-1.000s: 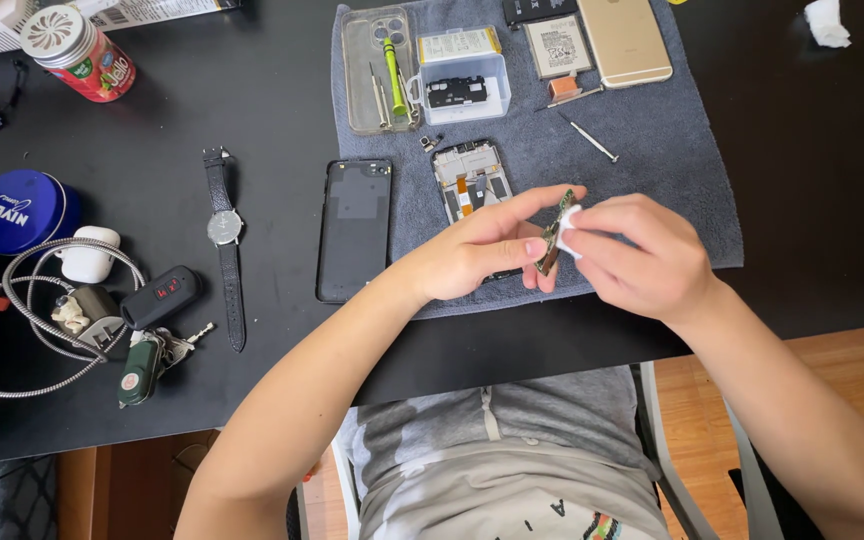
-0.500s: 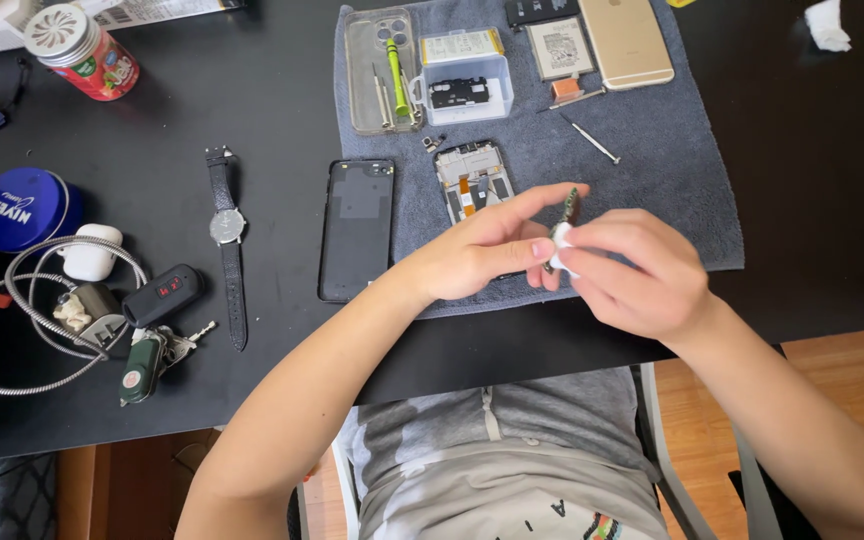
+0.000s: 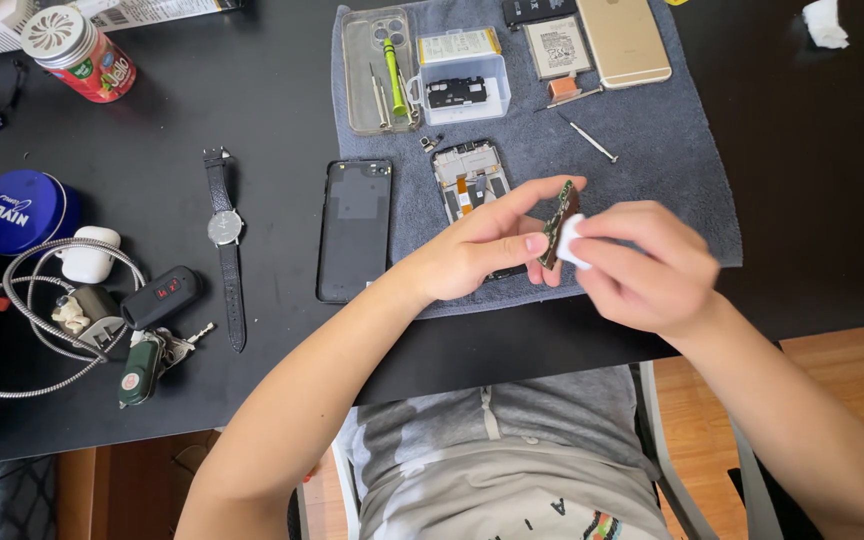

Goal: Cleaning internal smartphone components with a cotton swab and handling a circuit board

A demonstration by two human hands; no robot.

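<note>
home repair desk | opened phone [image 3: 469, 182] | grey towel [image 3: 652, 150] | keys [image 3: 152, 355]

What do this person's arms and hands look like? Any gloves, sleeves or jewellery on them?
Both arms are bare from the elbow down, with no sleeves in view. The left hand and the right hand wear no gloves, and no rings, bracelets or wristwatch show on them. The fingernails look short and unpainted. Below the arms shows a grey top.
</note>
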